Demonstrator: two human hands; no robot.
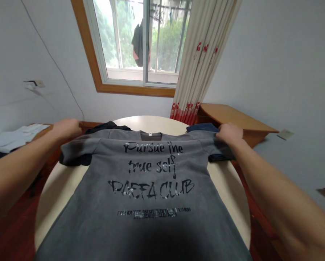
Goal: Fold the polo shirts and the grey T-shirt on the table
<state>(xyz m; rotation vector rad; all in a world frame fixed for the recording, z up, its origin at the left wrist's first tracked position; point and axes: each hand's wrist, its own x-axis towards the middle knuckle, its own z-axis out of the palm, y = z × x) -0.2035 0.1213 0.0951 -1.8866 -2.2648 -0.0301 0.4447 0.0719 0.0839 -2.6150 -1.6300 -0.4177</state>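
A grey T-shirt (154,174) with dark lettering lies spread over the round table, its neck at the far side and its body reaching toward me. My left hand (68,129) is closed at the sleeve on the left; motion blurs its fingers. On the other side, my right hand (230,133) grips the T-shirt near the right shoulder and sleeve. Both arms are stretched wide. Behind the collar, a black garment (106,127) lies at the left and a navy garment (203,127) at the right, partly hidden by the T-shirt.
The pale round table (148,121) stands below a window (143,43) with a patterned curtain (203,54). A wooden desk (233,116) sits close to its right. Folded light clothes (15,136) rest on a surface at the left.
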